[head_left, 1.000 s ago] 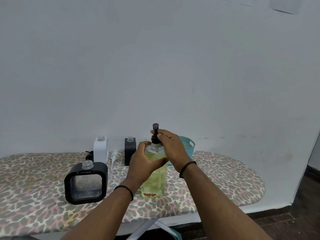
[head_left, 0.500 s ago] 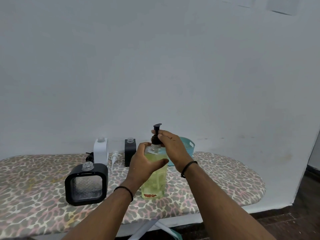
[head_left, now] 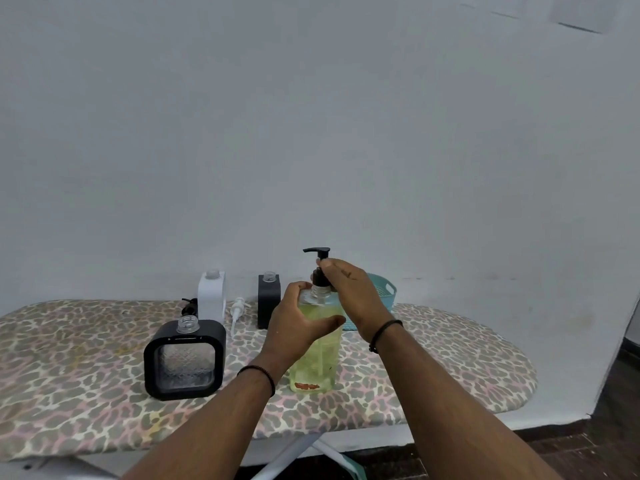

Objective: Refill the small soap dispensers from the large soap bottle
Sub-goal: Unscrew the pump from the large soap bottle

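Soap bottle (head_left: 313, 355) upright on the board (head_left: 450, 368), held in both hands.
Left hand (head_left: 298, 327) grips its shoulder; right hand (head_left: 349, 292) pinches the pump (head_left: 320, 271) collar. Spout now points left, turned since a second ago.

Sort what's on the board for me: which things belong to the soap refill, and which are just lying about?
For the job:
large soap bottle, gripped by left hand
its black pump, pinched by right hand
square black dispenser, open-necked
white dispenser
small black dispenser
loose white pump

Lying about:
teal basket
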